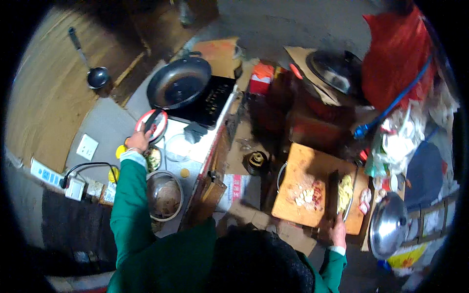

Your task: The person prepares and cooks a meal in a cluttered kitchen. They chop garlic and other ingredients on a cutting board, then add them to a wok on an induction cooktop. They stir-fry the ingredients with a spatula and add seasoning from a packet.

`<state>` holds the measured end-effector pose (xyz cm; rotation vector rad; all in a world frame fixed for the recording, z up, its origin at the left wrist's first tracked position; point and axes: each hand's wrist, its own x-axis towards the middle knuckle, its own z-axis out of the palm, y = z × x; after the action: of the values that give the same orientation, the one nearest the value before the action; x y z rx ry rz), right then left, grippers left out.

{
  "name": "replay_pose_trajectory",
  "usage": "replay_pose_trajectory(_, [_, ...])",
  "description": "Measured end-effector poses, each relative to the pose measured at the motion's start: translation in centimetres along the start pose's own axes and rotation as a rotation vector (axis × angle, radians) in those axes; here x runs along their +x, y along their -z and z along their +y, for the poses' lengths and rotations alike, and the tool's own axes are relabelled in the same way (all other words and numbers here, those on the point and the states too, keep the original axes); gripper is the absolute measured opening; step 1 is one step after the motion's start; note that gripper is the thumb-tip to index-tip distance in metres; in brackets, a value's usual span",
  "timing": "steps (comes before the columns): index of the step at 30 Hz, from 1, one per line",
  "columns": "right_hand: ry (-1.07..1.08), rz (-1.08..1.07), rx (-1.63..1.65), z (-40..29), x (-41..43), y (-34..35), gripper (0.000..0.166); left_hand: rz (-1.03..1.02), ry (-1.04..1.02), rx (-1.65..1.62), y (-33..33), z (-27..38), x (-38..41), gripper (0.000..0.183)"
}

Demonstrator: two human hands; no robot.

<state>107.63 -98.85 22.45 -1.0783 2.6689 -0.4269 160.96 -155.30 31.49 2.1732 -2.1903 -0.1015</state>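
My left hand (138,141) is around the end of the black handle of a dark wok (179,84). The wok stands partly over a black induction cooker (220,97). Beneath the handle lies a red-rimmed white bowl (163,124) with something red inside. My right hand (339,234) holds a knife (349,208), its handle hidden in the fist. Pale yellow chopped food (344,192) lies along the knife's blade, over a wooden cutting board (298,161). Chopped white pieces (304,197) and red pieces (317,194) lie on the board's left part.
A bowl of green and white food (154,159) and a covered round container (165,196) stand near my left forearm. A metal lid (388,225) leans right of the board. A ladle (97,77) hangs at the left. A power cord (91,163) runs near my left sleeve.
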Motion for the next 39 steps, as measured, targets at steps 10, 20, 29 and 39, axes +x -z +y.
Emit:
replay_pose_trajectory(10, [0.115, -0.066, -0.161, -5.4, -0.7, 1.7, 0.024, 0.461, -0.315, 0.014, -0.1, 0.9, 0.1, 0.054])
replay_pose_trajectory(20, [0.042, -0.020, 0.187, -5.4, -2.6, 3.0, 0.011, 0.194, -0.875, -0.603, -4.0, 23.5, -13.6, 0.041])
replay_pose_trajectory(29, [-0.198, -0.028, 0.383, -1.3, -4.4, 1.0, 0.017, -0.349, -1.093, -0.774, -15.1, 29.3, -30.4, 0.051])
replay_pose_trajectory(39, [-0.107, -0.019, 0.081, -3.2, -4.1, 1.6, 0.018, -0.346, -1.336, -0.518, -15.4, 28.9, -32.3, 0.050])
